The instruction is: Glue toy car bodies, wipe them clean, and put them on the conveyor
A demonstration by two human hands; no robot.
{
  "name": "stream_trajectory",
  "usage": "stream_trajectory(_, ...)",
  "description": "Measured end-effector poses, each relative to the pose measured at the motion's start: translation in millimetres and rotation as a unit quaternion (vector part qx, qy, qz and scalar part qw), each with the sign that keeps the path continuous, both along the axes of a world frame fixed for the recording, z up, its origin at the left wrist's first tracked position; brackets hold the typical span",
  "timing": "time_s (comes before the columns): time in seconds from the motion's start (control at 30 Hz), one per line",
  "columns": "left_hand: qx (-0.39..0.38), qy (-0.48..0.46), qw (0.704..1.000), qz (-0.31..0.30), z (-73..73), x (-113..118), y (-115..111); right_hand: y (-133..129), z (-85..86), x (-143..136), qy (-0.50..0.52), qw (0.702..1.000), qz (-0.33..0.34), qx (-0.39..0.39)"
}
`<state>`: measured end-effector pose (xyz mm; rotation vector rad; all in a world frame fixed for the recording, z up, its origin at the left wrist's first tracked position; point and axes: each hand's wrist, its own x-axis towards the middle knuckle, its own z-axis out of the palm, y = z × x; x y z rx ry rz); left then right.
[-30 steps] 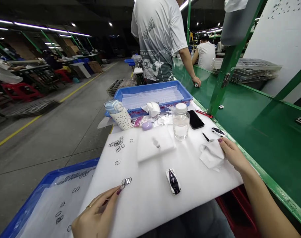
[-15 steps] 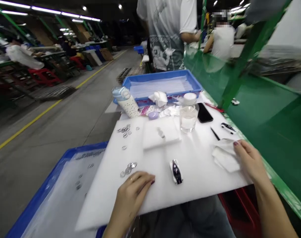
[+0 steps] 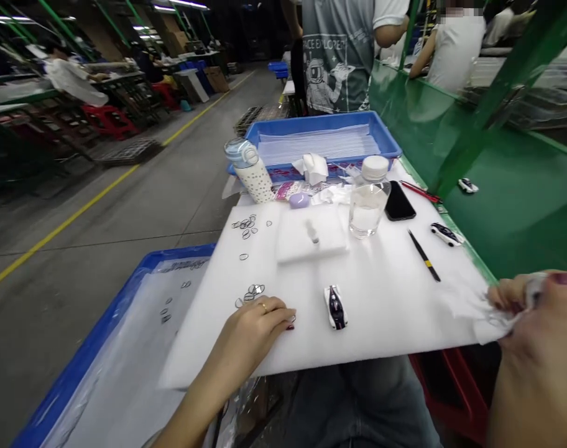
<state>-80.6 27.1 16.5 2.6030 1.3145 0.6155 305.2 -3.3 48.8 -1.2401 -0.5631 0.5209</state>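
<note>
My left hand [image 3: 260, 326] rests near the front edge of the white foam sheet [image 3: 381, 311], its fingers pressed together; whatever they may hold is hidden. Small clear rings [image 3: 255, 290] lie just beyond it, and more rings [image 3: 247, 225] are farther back. To its right sits a white and black toy car [image 3: 334, 307]. At the right edge, my right hand [image 3: 539, 311] is blurred and closed around a crumpled white tissue [image 3: 491, 317]. Black tweezers [image 3: 423, 255] and a second toy car [image 3: 446, 234] lie to the left of and beyond that hand.
A clear bottle [image 3: 368, 199], phone [image 3: 399, 201], patterned flask [image 3: 252, 173], purple item [image 3: 299, 200] and small foam block [image 3: 293, 239] occupy the back. Behind them is a blue tray [image 3: 390, 146]. A blue bin [image 3: 125, 298] stands left; a green partition [image 3: 521, 205] runs along the right.
My right hand has moved right, pulling the tissue along and bunching it. The tweezers now show fully. My left hand has barely moved on the foam. The camera view has shifted slightly.
</note>
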Motion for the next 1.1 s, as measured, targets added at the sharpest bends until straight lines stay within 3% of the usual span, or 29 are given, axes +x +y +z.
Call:
stream_trajectory(0.13, 0.019, -0.014, 1.0, -0.014, -0.4, -6.4, 2.9, -5.1, -3.3, -9.5, -0.051, 0.998, 0.012, -0.045)
stream_trajectory(0.2, -0.011, -0.085, 0.996, 0.0, 1.1, -3.9, -1.1, -7.7, -8.3, -9.9, -0.069, 0.994, 0.033, -0.076)
stream_trajectory(0.27, -0.101, -0.206, 0.973, 0.04, 3.5, 7.1, -8.9, -9.0, -11.0, -16.0, -0.085, 0.992, 0.054, -0.07)
stream_trajectory(0.33, -0.239, -0.362, 0.897, 0.088, 4.9, 27.4, -18.0, -8.6, -11.7, -32.2, -0.097, 0.989, 0.1, -0.051)
stream_trajectory(0.4, -0.358, -0.543, 0.753, 0.096, 3.1, 52.2, -25.5, -6.7, -11.9, -57.1, -0.128, 0.973, 0.183, -0.06)
stream_trajectory(0.47, -0.434, -0.638, 0.631, 0.081, -2.1, 73.9, -29.7, -4.3, -12.7, -84.9, -0.201, 0.939, 0.269, -0.07)
stream_trajectory(0.53, -0.458, -0.693, 0.553, 0.065, -8.6, 86.3, -31.2, -2.4, -14.1, -109.1, -0.284, 0.905, 0.315, -0.035)
stream_trajectory(0.6, -0.469, -0.72, 0.508, 0.051, -13.4, 89.3, -31.9, -0.9, -15.4, -126.1, -0.341, 0.878, 0.333, 0.038)
stream_trajectory(0.7, -0.482, -0.735, 0.476, 0.036, -14.7, 85.9, -32.7, 0.9, -15.7, -140.7, -0.374, 0.854, 0.334, 0.137)
stream_trajectory(0.8, -0.482, -0.744, 0.46, 0.046, -10.8, 85.2, -33.3, 1.8, -14.8, -149.7, -0.435, 0.829, 0.302, 0.182)
stream_trajectory(0.9, -0.469, -0.753, 0.455, 0.073, -6.6, 88.3, -33.9, 0.5, -12.4, -152.9, -0.522, 0.786, 0.266, 0.198)
stream_trajectory(1.0, -0.463, -0.758, 0.453, 0.074, -5.2, 90.3, -34.9, -2.0, -4.5, -145.7, -0.576, 0.742, 0.281, 0.199)
stream_trajectory(1.1, -0.471, -0.756, 0.45, 0.062, -5.6, 90.3, -36.0, -2.0, 8.0, -134.0, -0.596, 0.739, 0.263, 0.17)
